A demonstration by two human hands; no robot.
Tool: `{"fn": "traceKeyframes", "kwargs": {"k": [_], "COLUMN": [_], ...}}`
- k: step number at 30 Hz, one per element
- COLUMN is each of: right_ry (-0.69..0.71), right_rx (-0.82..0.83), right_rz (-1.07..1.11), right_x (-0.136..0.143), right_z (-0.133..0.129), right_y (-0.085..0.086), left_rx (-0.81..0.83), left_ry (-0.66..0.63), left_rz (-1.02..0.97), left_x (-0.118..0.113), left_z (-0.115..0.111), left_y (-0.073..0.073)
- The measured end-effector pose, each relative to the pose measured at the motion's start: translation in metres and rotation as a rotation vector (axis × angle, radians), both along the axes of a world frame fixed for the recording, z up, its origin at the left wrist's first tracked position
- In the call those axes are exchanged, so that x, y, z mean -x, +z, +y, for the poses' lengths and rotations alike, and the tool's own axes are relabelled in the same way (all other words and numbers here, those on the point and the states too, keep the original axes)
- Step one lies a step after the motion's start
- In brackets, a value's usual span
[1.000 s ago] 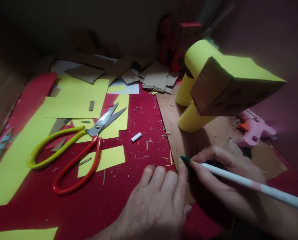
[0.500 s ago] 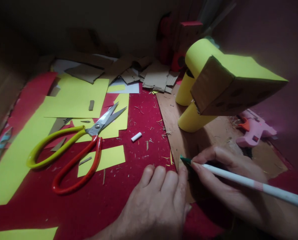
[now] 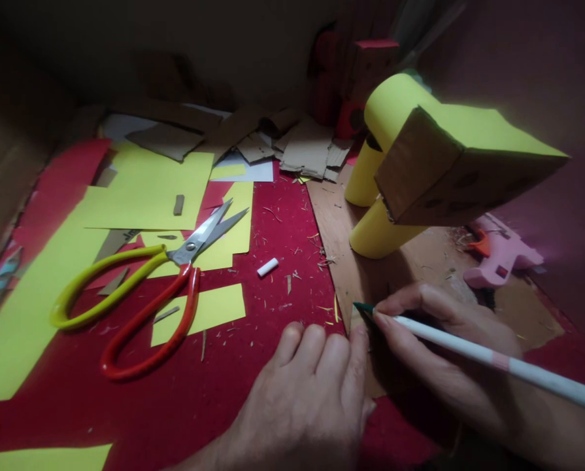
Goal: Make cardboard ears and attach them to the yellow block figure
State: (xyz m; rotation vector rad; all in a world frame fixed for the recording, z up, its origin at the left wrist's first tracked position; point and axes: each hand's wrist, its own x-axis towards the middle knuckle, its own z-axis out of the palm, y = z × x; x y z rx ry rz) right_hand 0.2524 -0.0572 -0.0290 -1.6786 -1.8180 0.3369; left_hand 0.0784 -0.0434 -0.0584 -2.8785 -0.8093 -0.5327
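My right hand [image 3: 449, 353] pinches a long white stick [image 3: 449, 338] near its dark green pointed tip; whether it is a pen or a brush I cannot tell. That tip meets a small tan piece of cardboard [image 3: 355, 318] at the edge of a brown board [image 3: 332, 226]. My left hand [image 3: 312, 386] is closed beside it, fingers curled, with the index fingertip against the small piece, which it mostly hides. Behind my right hand stands a yellow paper figure [image 3: 385, 229] with tube legs and a brown box head [image 3: 434, 176].
Open scissors [image 3: 191, 247] lie left on the red surface [image 3: 272, 222] among yellow paper sheets [image 3: 150, 176]. A short white cylinder [image 3: 267, 267] and several scraps lie nearby. Cardboard offcuts [image 3: 306, 150] are piled behind. A pink glue gun [image 3: 498, 258] rests at right.
The green tip has shifted very slightly up and left along with my right hand's fingers. My left hand stays where it was.
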Motion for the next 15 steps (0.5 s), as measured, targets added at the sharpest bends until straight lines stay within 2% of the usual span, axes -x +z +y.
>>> {"fn": "traceKeyframes", "kwargs": {"k": [11,15], "right_ry": [-0.044,-0.018], "right_rx": [0.003,0.005], "right_rz": [0.046,0.022], "right_x": [0.0042,0.0016], "right_z": [-0.0006,-0.0018], "right_y": [0.0030,0.0025], "left_rx": [-0.013,-0.008], "left_ry": [0.009,0.013], "left_rz": [-0.030,-0.035], "left_x": [0.0005,-0.0008], "left_z": [-0.0006,-0.0009], "left_y": [-0.0011,-0.0016]}}
